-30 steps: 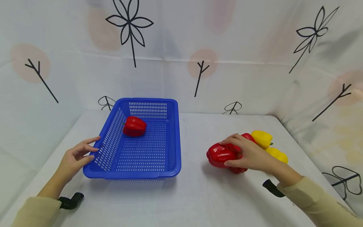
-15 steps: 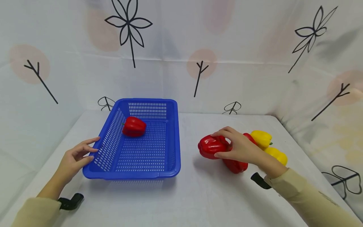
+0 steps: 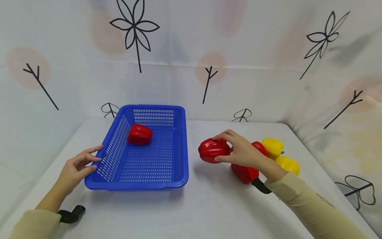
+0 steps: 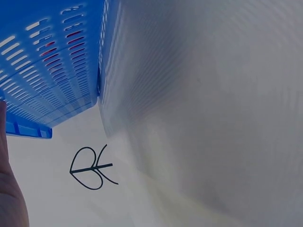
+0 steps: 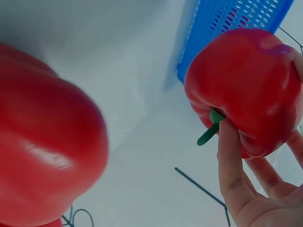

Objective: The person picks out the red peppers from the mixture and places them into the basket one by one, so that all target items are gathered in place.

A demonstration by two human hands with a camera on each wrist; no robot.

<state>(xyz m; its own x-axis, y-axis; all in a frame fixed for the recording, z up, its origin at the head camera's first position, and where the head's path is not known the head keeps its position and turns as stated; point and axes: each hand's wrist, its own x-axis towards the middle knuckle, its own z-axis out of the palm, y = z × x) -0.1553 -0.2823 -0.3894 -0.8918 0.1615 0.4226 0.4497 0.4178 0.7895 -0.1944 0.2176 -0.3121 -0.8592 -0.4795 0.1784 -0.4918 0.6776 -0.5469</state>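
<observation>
My right hand (image 3: 238, 151) is gripping a red bell pepper (image 3: 210, 152) thumb-to-fingers, stem wristward; left hand (image 3: 77, 167), loosely spread, is touching blue basket (image 3: 137, 185).

No text can be read; the sleeve (image 3: 310, 205) at the head view's lower right has small marks (image 3: 325, 199) (too unclear).

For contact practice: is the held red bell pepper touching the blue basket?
Apart: the head view shows white tabletop between the held red bell pepper and the blue basket.
</observation>
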